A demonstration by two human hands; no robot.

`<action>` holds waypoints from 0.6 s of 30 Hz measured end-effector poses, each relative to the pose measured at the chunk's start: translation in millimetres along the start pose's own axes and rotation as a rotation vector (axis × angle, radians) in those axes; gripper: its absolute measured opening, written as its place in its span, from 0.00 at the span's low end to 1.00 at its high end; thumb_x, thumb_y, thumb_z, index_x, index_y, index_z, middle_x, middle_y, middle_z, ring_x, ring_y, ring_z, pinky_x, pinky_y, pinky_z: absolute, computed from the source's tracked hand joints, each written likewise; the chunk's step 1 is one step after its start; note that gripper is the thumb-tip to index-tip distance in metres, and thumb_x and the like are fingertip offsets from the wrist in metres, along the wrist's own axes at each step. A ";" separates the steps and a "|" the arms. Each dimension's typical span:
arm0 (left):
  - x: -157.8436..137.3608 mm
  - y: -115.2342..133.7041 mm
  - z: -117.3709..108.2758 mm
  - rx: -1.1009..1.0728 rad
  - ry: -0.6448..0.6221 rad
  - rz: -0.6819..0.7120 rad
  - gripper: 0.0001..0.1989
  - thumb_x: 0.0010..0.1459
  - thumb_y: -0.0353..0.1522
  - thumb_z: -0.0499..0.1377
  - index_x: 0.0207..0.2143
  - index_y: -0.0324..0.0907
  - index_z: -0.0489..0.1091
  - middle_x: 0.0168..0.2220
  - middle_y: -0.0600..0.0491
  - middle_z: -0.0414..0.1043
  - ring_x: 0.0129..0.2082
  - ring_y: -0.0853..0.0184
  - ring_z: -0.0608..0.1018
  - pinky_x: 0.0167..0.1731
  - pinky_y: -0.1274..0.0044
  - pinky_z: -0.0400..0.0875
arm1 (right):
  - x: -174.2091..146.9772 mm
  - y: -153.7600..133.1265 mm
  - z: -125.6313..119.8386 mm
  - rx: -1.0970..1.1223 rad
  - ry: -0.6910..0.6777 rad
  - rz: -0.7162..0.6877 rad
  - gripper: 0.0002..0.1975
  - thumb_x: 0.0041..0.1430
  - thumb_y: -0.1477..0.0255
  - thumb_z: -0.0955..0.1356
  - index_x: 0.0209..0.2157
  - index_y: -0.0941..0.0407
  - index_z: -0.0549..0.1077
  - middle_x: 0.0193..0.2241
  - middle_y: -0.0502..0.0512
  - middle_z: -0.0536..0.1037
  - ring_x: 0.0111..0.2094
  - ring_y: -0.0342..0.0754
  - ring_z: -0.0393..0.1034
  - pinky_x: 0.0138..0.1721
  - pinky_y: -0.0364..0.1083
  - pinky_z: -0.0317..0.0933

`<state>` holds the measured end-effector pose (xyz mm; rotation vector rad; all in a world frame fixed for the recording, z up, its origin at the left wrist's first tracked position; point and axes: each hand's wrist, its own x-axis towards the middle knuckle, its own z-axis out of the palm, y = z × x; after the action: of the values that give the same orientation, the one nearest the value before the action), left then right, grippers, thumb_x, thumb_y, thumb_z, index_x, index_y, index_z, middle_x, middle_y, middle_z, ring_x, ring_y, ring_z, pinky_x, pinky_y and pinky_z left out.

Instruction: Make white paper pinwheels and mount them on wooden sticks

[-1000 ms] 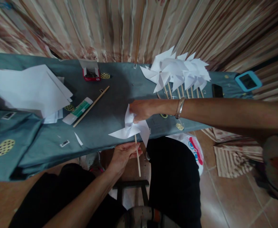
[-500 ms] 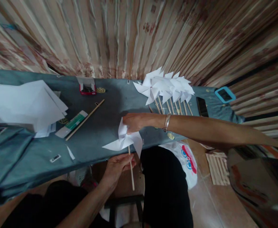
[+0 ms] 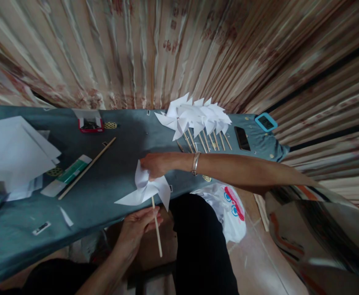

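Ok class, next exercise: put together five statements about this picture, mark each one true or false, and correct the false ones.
1. The left hand holds the stick of a white paper pinwheel. True.
2. The right hand is on the phone. False: it is at the paper blades of that pinwheel.
3. The red box on the table stands open. True.
4. The silver bracelet is on the left wrist. False: it is on the right wrist.
5. A loose stick lies beside the green-and-white packet. True.
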<state>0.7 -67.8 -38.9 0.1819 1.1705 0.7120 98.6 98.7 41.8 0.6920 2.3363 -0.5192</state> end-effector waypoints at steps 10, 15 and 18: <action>-0.1 -1.4 1.5 0.003 0.029 0.000 0.28 0.14 0.41 0.77 0.23 0.37 0.80 0.27 0.50 0.81 0.25 0.66 0.81 0.28 0.81 0.79 | -5.0 1.7 2.1 0.029 0.043 0.004 0.19 0.58 0.77 0.69 0.51 0.67 0.72 0.51 0.66 0.76 0.51 0.52 0.72 0.46 0.44 0.65; 1.9 -0.9 3.4 -0.005 0.026 -0.010 0.28 0.13 0.40 0.77 0.23 0.36 0.80 0.27 0.49 0.81 0.25 0.65 0.81 0.28 0.81 0.79 | -8.4 -1.1 -1.7 0.012 0.019 0.013 0.15 0.59 0.78 0.68 0.48 0.66 0.74 0.51 0.64 0.77 0.51 0.53 0.72 0.47 0.45 0.65; 3.2 -1.7 2.4 -0.002 0.011 -0.009 0.28 0.14 0.41 0.77 0.23 0.36 0.80 0.26 0.48 0.81 0.25 0.65 0.81 0.28 0.81 0.79 | -7.3 -0.7 -1.3 0.017 0.019 0.007 0.17 0.58 0.78 0.69 0.49 0.66 0.73 0.51 0.64 0.76 0.52 0.53 0.71 0.47 0.44 0.65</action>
<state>4.2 -66.6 -41.3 0.1707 1.1807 0.7071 102.4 96.4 47.7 0.7158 2.3484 -0.5327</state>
